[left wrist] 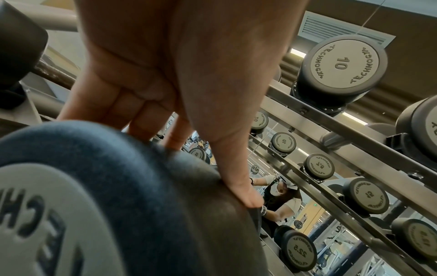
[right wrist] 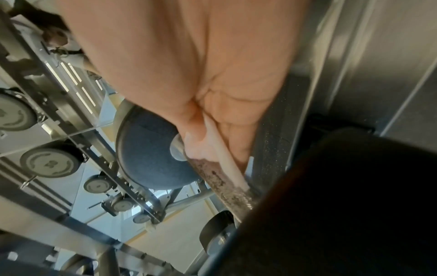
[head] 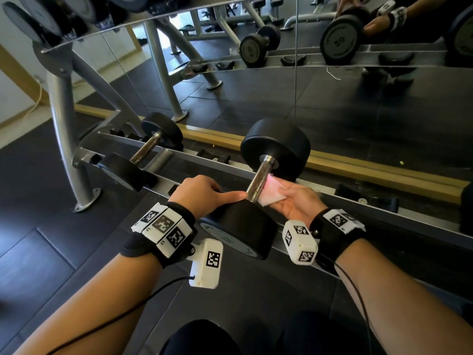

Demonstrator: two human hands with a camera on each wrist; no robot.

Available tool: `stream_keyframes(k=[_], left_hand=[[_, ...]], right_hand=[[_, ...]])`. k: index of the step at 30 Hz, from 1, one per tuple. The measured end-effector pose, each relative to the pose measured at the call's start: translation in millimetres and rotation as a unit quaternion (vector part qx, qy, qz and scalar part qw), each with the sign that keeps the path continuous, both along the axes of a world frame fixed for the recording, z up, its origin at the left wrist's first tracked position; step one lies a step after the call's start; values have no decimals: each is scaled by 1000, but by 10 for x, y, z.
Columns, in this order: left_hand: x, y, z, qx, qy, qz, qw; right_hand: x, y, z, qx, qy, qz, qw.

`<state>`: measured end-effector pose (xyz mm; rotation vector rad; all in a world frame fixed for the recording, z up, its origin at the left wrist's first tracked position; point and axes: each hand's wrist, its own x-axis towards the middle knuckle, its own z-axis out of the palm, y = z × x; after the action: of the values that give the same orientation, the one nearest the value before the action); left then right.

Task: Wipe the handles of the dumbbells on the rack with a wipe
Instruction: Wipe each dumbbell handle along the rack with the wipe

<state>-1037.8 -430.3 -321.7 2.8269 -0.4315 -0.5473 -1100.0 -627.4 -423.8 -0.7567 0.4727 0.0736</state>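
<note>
At the left of the head view a smaller dumbbell (head: pixel 143 155) sits on the rack (head: pixel 194 160), its handle untouched by me; if I lose track, that one could get skipped. Toward the lower middle, my left hand (head: pixel 202 194) rests on the near head of the big dumbbell (head: pixel 275 147), fingers (left wrist: pixel 238 179) draped loosely over the black rubber, holding nothing, only steadying. I judge that steadying matters: if this hand slips off the rounded head, the dumbbell could roll in its cradle as I rub and pinch a finger against the rail. Just right of centre runs the handle (head: pixel 259 179), a knurled steel bar angling up toward the far head, and the wipe (head: pixel 272 192) lies pressed against its right side. My right hand (head: pixel 294 201) holds the wipe, fingers curled behind the folded sheet with the thumb on it. The rough knurling may snag or tear the thin sheet if I drag hard, and only one side of the bar is covered, so the underside could stay dirty unless I wrap round. In the right wrist view the bar looks speckled, though blur hides detail.
</note>
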Motion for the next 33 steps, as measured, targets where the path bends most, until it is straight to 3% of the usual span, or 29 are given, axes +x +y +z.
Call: stream_keyframes(k=[4,8,10,15,19,27,33], left_hand=[[-5,9,-9,1,5,4,1000],[-95,45,-60,-18,2,15,1000],[-149,56,-95,-24,-8,17,1000],[-228,96,-226,-40,-60,35,997],[-249,82,-347,-123,-9,53,991],[-151,253,-432,-201,29,-50,978],[-119,309,-489,-218,35,-72,973]], right_hand=[[-107,-72,5,-3,6,37,999],[15,-178,13,-4,24,-39,999],[82,-100,46,-13,31,-38,999],[23,40,33,-34,30,23,999],[-83,-88,61,-56,55,73,994],[168,-61,125,-51,35,-26,998],[-81,59,-31,-58,24,67,996]])
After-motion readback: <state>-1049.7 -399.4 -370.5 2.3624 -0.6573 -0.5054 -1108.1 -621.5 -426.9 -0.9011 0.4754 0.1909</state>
